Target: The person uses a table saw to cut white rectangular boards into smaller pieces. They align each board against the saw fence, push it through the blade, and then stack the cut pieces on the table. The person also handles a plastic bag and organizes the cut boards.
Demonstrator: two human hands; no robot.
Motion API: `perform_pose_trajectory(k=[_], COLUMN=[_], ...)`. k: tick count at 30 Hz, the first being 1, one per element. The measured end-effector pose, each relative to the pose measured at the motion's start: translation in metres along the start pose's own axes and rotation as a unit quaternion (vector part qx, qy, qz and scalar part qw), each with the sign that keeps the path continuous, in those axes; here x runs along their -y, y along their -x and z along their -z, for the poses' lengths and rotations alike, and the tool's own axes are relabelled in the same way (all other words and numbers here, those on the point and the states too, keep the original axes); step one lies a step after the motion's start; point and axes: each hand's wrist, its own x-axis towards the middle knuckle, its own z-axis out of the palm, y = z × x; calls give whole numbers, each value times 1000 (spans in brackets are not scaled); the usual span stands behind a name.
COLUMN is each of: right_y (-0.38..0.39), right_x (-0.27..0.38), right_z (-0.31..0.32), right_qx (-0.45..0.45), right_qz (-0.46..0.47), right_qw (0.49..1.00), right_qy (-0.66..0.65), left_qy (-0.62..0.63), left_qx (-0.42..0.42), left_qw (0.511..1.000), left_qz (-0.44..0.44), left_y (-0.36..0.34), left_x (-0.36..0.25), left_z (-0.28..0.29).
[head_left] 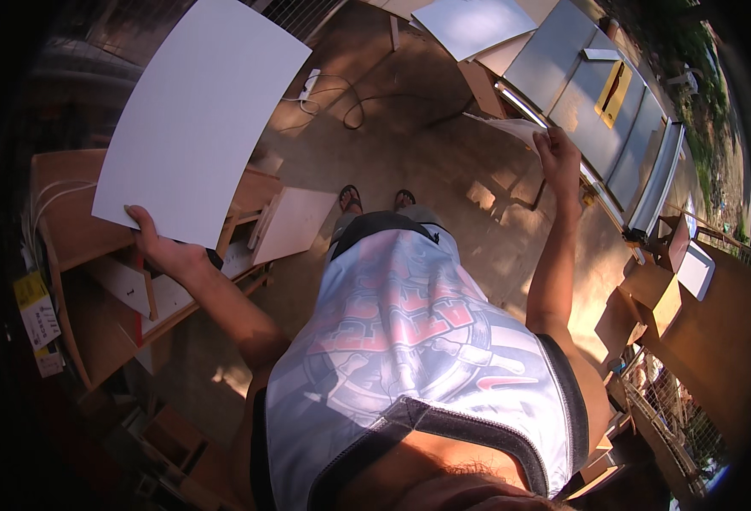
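My left hand (168,247) grips the lower edge of a large white board (201,119), fingers and thumb closed on it, above wooden shelving (76,209) at the left. My right hand (558,162), raised at the right beside a long grey slatted table (554,64), pinches a thin pale sheet (518,128), seen nearly edge-on. A yellow insert with a dark slot (614,92) shows on that table, near a short white strip (599,54).
A white power strip (309,83) and loose cables lie on the concrete floor (409,145) ahead of my feet. White panels (469,21) rest at the top right. Boxes (652,289) and wire mesh stand at lower right, with wooden pieces (171,439) at lower left.
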Motion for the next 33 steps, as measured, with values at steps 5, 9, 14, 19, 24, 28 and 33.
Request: perform_pose_trajectory(k=[5,9,14,19,24,28,33], right_y=[-7,-1,32,63,70,72,69], right_x=[24,23,16,20,19,21,16], right_z=[14,9,-42,-100,-114,-122,-151], right_qx=[-31,-14,-34,-21,5,25,59], right_qz=[5,-18,37,5,-5,-29,-32], right_qw=[999,1000,997,999,999,998,998], right_qy=[34,-14,55,46,40,42,17], left_qy=[-12,-20,-35,-41,-39,-30,-35], left_qx=[-6,-15,-38,-37,-24,-15,-9], left_qw=[1000,1000,999,998,999,999,999], left_qz=[4,1,4,-5,-10,2,-4], left_y=[3,4,11,11,6,7,6], left_x=[0,2,-1,-2,1,1,2], left_z=[-5,-7,-13,-7,-1,-5,-3])
